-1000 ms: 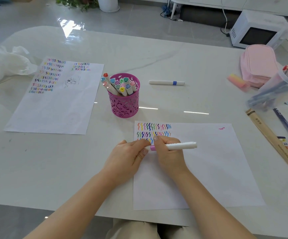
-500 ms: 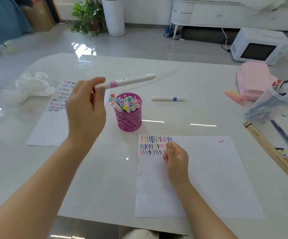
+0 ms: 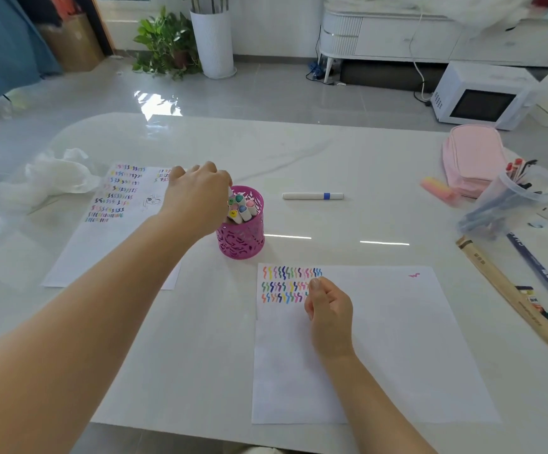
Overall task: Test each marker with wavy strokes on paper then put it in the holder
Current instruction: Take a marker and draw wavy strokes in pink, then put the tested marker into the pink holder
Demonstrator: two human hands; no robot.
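Just now the left hand hangs over the left rim of the pink holder. Its back is to the camera and its fingers are bent down toward the markers standing caps-up inside. A white sliver shows at the fingertips, but whether they pinch a marker I cannot tell; the reach looks like the drop-in step. The right hand rests on the paper, fingers loosely curled with nothing seen in them. Its thumb tip is just beside the wavy strokes, probably to keep the sheet flat. Beyond the holder a white marker with a blue band lies alone on the table, seemingly next for testing. A second sheet covered with strokes lies to the left
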